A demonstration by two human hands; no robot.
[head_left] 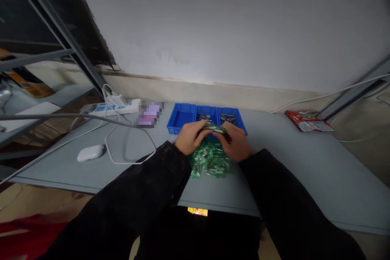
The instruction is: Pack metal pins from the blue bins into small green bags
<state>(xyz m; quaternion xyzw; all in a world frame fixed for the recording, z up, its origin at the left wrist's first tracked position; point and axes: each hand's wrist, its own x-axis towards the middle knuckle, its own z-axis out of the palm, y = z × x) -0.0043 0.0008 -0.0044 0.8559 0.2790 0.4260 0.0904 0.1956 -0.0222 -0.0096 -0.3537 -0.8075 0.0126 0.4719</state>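
Between my two hands is a small green plastic bag, stretched level in front of the blue bins. My left hand pinches its left end with thumb and fingers. At the other end, my right hand grips it the same way. Just below lies a pile of green plastic bags with small metal parts inside. Behind my hands stand three joined blue bins: the left bin is bare, the middle bin holds shiny metal pieces, and the right bin holds darker pieces, partly hidden by my hand.
On the grey table a white earbud case and looping white cable lie at left. A power strip and a blurred-out purple object are behind. A red packet lies at back right, near the wall.
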